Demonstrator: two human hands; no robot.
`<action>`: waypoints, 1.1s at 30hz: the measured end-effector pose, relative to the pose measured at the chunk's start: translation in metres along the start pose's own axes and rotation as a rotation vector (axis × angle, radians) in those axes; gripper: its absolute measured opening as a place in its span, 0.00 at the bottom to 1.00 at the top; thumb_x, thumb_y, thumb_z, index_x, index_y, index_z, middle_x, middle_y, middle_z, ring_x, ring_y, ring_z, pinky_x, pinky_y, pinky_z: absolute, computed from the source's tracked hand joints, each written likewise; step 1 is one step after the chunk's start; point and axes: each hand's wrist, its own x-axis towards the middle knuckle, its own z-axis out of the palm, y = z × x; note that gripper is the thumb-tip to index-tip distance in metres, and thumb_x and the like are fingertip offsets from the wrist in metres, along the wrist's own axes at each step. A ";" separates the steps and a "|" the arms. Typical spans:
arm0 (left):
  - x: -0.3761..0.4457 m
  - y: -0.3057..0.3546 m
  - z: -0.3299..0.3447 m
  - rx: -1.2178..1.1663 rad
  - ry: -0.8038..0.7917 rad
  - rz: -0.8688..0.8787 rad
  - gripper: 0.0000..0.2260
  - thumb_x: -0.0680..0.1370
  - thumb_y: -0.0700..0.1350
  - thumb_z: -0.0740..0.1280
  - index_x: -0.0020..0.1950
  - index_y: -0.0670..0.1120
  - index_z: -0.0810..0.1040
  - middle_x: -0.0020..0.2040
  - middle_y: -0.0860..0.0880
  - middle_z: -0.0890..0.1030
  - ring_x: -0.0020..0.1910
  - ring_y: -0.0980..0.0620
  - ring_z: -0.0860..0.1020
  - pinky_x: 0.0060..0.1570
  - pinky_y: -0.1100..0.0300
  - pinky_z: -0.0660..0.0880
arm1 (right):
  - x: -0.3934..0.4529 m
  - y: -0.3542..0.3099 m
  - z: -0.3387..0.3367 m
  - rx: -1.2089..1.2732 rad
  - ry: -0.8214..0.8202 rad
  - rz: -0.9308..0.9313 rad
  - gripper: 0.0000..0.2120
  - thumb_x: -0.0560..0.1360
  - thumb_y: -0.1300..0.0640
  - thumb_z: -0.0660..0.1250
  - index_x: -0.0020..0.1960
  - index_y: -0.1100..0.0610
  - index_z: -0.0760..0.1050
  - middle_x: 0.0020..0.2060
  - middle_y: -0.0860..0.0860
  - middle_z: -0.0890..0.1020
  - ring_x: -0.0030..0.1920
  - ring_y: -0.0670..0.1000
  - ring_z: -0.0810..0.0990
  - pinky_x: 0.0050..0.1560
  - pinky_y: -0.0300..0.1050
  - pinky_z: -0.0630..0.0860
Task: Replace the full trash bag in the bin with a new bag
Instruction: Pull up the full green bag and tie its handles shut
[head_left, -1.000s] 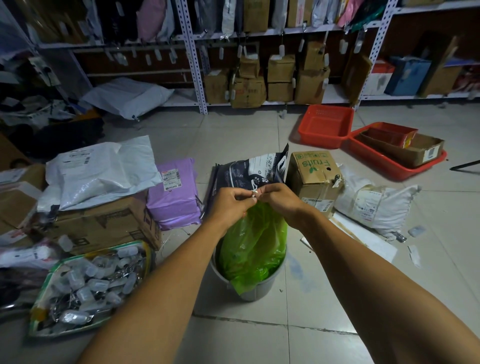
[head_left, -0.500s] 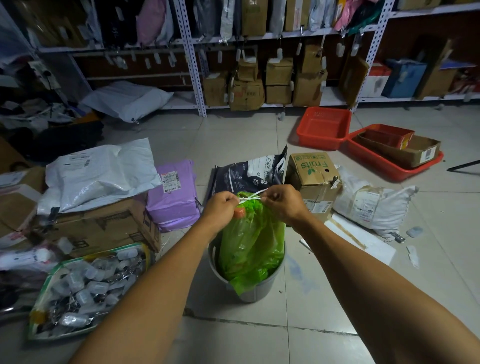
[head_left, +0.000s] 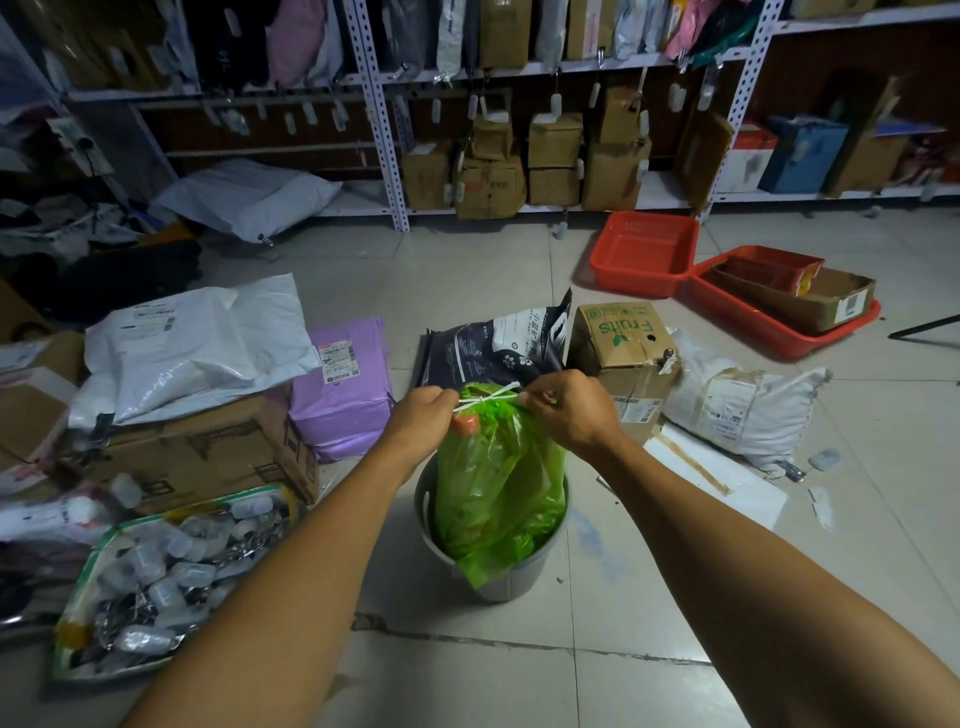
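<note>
While the green trash bag (head_left: 498, 478) sits in the grey bin (head_left: 501, 577) on the floor, the left hand (head_left: 423, 415) and right hand (head_left: 569, 410) each pinch its white drawstring (head_left: 488, 399), best pulled evenly outward to cinch the knot tight.

Glossy green plastic bag (head_left: 498, 483)
</note>
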 end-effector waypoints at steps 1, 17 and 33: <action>0.000 0.000 -0.001 0.003 0.002 0.008 0.12 0.75 0.50 0.58 0.37 0.46 0.73 0.35 0.46 0.73 0.35 0.49 0.70 0.39 0.54 0.66 | 0.000 0.002 0.001 -0.012 0.010 0.015 0.10 0.77 0.46 0.66 0.49 0.49 0.83 0.46 0.46 0.85 0.45 0.50 0.81 0.39 0.43 0.72; 0.002 -0.007 -0.006 -0.036 -0.009 -0.007 0.12 0.69 0.54 0.60 0.34 0.47 0.75 0.34 0.46 0.75 0.35 0.48 0.72 0.38 0.52 0.68 | -0.007 0.004 0.008 -0.057 0.065 0.129 0.08 0.77 0.54 0.66 0.49 0.53 0.84 0.47 0.50 0.86 0.44 0.52 0.81 0.44 0.46 0.77; -0.011 0.002 -0.014 -0.276 -0.024 0.061 0.07 0.79 0.47 0.67 0.45 0.45 0.80 0.39 0.46 0.81 0.34 0.53 0.77 0.29 0.66 0.71 | 0.001 -0.037 0.028 -0.150 -0.090 -0.051 0.31 0.77 0.52 0.62 0.77 0.45 0.55 0.74 0.54 0.66 0.72 0.59 0.63 0.70 0.61 0.63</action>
